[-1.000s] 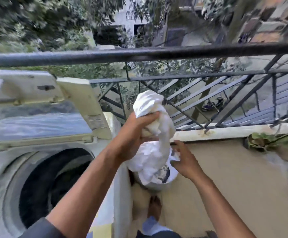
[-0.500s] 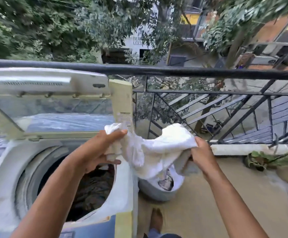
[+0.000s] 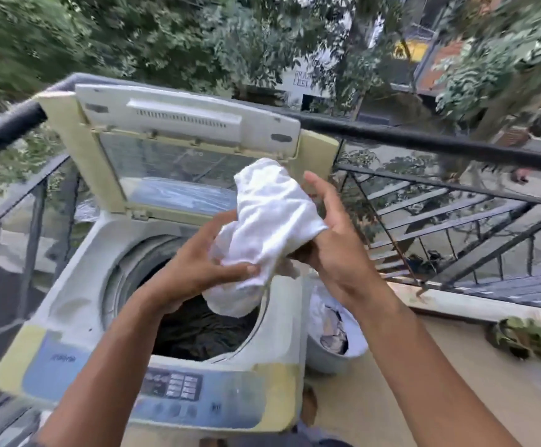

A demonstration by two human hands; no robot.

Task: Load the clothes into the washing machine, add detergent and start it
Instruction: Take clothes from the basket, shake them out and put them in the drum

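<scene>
Standing on a balcony floor, against the black railing at its far edge: a top-loading washing machine, pale and yellowed, taking up the left side of the floor. Lid tilting upright at the back of the machine, leaning toward the railing. Drum opening gaping in the middle of the machine's top, showing dark clothes lying at the bottom. Control panel running along the machine's near edge, buttons blurred. Sitting on the floor just beside the machine's right wall: a round pale basket holding more laundry. Lying near the floor's right edge: some green leaves.

Hanging over the right part of the drum opening: a white cloth, bunched, lower end drooping toward the opening's rim. Gripping the cloth's lower part from the left: the left hand, fingers curling round the fabric. Supporting the cloth from the right: the right hand, thumb tucking under the fabric, fingers rising straight beside the cloth's upper end.
</scene>
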